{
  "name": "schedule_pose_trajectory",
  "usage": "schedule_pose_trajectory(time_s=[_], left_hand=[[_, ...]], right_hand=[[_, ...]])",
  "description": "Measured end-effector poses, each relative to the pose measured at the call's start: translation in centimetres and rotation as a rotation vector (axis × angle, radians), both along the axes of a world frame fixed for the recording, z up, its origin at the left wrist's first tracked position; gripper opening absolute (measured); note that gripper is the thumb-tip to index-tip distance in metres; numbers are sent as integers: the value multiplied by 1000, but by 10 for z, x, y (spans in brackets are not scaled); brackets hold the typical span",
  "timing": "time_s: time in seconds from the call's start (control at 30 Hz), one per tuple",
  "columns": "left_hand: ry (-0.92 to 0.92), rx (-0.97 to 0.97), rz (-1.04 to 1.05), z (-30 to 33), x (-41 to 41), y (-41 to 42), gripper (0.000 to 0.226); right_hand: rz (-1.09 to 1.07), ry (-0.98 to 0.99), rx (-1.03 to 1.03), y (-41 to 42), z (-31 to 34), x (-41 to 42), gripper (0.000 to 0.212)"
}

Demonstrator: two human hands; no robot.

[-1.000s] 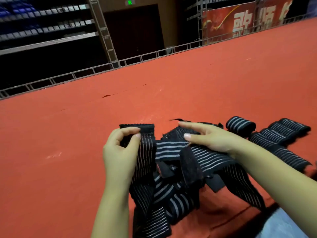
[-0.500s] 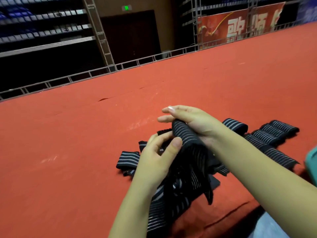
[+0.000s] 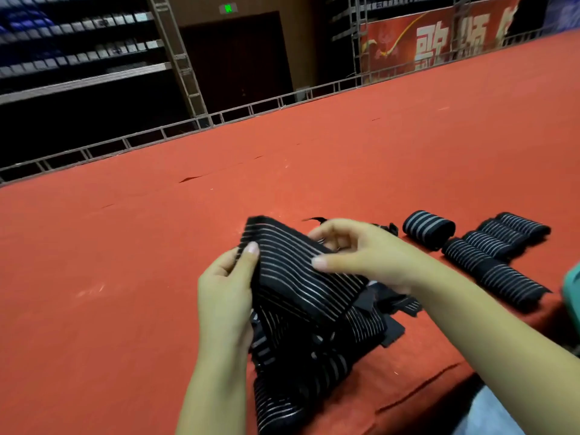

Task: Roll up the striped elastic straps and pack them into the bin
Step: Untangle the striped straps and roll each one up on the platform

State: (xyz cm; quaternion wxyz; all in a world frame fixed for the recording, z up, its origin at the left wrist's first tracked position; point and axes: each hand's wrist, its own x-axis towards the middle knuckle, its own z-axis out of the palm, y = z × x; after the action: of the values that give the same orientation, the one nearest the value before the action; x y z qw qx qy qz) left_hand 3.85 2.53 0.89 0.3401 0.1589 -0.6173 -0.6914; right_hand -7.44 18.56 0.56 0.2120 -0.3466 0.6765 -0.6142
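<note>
Pinching a striped elastic strap over the loose heap of straps, left hand thumb on its edge, right hand curled round its far end, rolled straps beyond on red carpet, teal bin at right edge.

hands: 2; rolled straps: about 5; loose strap pile: 1, strap count unclear; teal bin corner: 1

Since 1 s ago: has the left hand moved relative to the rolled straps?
Yes. The left hand has shifted right, toward the rolled straps on the red carpet, closing on the right hand.
</note>
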Motion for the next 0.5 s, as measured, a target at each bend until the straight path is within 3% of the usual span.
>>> schedule_pose_trajectory(time_s=[0.1, 0.2, 0.37, 0.5], left_hand=[[73, 32, 88, 3, 0, -12, 21], [95, 24, 103, 4, -1, -17, 20], [106, 16, 36, 0, -2, -10, 20], [152, -50, -88, 4, -1, -13, 15]], right_hand=[[75, -110, 65, 16, -24, -6, 26], [-11, -285, -37, 26, -37, -13, 29], [-25, -387, -130, 26, -41, -12, 20], [-10, -650, -149, 8, -46, -3, 25]])
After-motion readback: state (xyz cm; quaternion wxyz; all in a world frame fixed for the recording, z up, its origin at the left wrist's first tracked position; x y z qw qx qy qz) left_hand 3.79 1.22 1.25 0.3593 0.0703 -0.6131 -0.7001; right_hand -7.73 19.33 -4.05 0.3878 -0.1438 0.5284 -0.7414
